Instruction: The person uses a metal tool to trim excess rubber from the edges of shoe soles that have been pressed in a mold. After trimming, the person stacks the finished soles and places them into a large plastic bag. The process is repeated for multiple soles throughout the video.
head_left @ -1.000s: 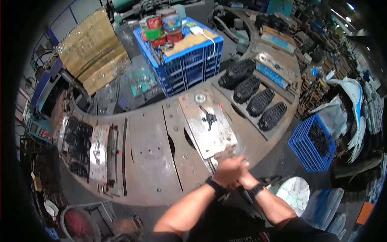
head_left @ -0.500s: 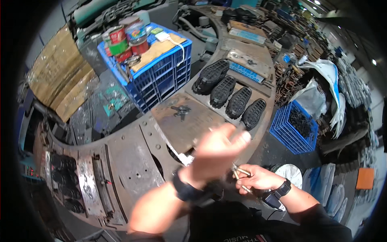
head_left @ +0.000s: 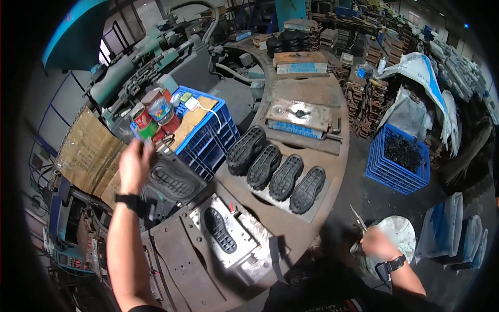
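My left hand (head_left: 136, 165) is raised at the left, fingers curled at the upper edge of a dark mould lid (head_left: 176, 179) that carries a sole-shaped relief. The lid stands tilted up beside an opened metal mould base (head_left: 243, 255). Inside that base's cavity lies a black shoe sole (head_left: 220, 230). Low on the right, my right hand (head_left: 379, 243) is closed round a slim metal tool with pointed prongs (head_left: 358, 218); its handles are hidden and the hand is blurred. Several black soles (head_left: 286, 177) lie in a row on a plate beyond the mould.
A blue crate (head_left: 208, 136) bearing cans (head_left: 145, 122) stands behind the lid. Another closed mould (head_left: 299, 118) sits farther along the curved bench (head_left: 332, 171). On the right floor are a blue basket of black scraps (head_left: 397, 161) and a round white-topped stool (head_left: 405, 231).
The lid has swung up to the left, exposing the sole inside. My left hand has moved left with it. My right hand has shifted right with the pointed tool, and the view has turned.
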